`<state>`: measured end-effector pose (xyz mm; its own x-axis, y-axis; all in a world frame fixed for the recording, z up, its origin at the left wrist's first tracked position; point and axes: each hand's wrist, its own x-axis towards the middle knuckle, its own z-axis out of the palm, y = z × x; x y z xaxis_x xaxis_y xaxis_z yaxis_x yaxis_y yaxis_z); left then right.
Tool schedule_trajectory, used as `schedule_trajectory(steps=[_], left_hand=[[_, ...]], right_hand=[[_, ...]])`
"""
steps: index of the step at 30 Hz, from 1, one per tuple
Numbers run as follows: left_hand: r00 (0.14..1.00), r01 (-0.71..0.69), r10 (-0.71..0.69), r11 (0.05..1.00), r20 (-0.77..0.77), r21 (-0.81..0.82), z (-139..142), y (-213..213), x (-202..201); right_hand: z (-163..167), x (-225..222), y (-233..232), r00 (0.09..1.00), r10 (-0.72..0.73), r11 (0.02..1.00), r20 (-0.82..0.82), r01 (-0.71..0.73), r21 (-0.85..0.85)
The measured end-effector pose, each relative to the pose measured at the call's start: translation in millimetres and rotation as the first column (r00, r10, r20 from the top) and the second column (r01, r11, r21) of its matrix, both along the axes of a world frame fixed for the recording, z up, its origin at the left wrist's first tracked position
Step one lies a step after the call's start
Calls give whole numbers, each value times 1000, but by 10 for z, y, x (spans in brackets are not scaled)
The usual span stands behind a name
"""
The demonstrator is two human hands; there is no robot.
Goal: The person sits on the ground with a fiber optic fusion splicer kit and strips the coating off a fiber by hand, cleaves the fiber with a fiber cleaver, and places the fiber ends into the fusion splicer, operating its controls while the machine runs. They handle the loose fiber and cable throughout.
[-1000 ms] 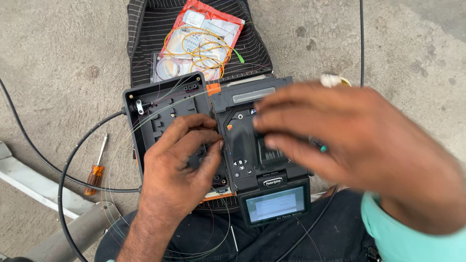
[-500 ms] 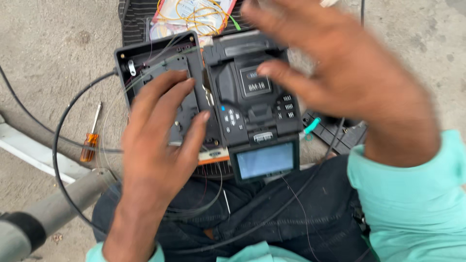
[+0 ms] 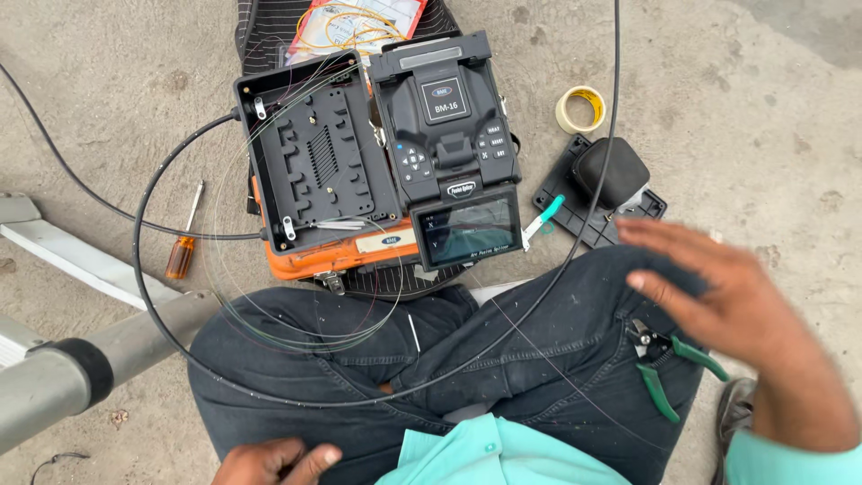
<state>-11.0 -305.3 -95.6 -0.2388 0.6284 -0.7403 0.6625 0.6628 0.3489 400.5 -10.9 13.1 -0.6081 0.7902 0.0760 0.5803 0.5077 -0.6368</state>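
A dark splicing machine (image 3: 453, 144) with a small lit screen (image 3: 470, 232) sits on an orange case (image 3: 346, 256) between my knees. Beside it on the left lies an open black junction box (image 3: 314, 153) with thin coloured fibres looping out. My right hand (image 3: 736, 314) hovers open over my right thigh, holding nothing, just above green-handled pliers (image 3: 669, 364) resting on my leg. My left hand (image 3: 274, 460) rests low by my waist, mostly cut off by the frame edge, with fingers curled.
A black cable (image 3: 162, 296) loops across my lap into the box. An orange-handled screwdriver (image 3: 184, 242) lies left on the concrete. Far right are a tape roll (image 3: 580, 110) and a black tool on a tray (image 3: 603, 184). A grey pipe (image 3: 63, 382) and metal rail (image 3: 72, 260) lie left.
Both hands have left the machine and box: the right swung out over my right thigh, the left dropped to my waist. The machine's top and screen are now uncovered.
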Motion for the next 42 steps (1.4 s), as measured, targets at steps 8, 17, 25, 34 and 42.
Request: schedule_trajectory(steps=[8, 17, 25, 34, 42], left_hand=[[992, -94, 104, 989, 78, -117, 161, 296, 63], [969, -177, 201, 970, 141, -168, 359, 473, 128], [972, -190, 209, 968, 109, -161, 357, 468, 155], [972, -199, 218, 963, 91, -183, 367, 486, 175], [974, -195, 213, 964, 84, -180, 377, 492, 177]], right_hand=[[-546, 111, -449, 958, -270, 957, -97, 278, 85], [-603, 5, -430, 958, -284, 917, -23, 279, 286], [-596, -12, -425, 959, -282, 916, -6, 271, 295], [-593, -5, -422, 961, -277, 915, -2, 264, 306], [-602, 2, -425, 959, -283, 915, -5, 271, 299]])
